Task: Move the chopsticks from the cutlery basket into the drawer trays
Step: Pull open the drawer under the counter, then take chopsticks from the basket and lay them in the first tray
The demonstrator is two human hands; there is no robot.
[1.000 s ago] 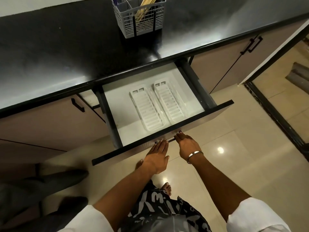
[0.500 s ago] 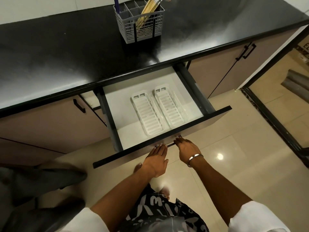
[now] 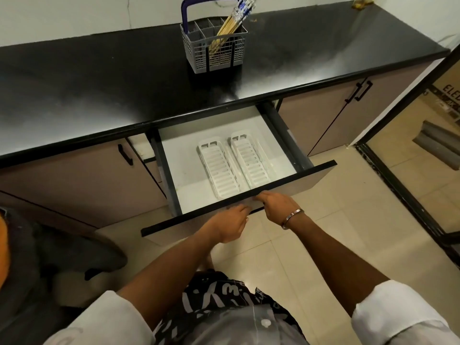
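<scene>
We had the drawer [image 3: 293, 179] pulled out so the two white trays [image 3: 219, 170] sat in the open, both empty. Our left hand [image 3: 227, 226] and right hand [image 3: 277, 206] were at its front edge, fingers loosely straight, gripping nothing we could make out. The chopsticks [image 3: 230, 26] stood in the basket [image 3: 215, 47] up on the desk [image 3: 99, 83], well apart from the trays.

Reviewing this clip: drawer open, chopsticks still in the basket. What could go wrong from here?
1. The chopsticks lean out over the rim of the cutlery basket; grabbing the bundle could tip it or scatter sticks across the counter.
2. The two trays lie loose and angled in the drawer; dropped sticks might miss them.
3. Both the left hand and right hand are at the drawer front; a nudge could shift it.
</scene>
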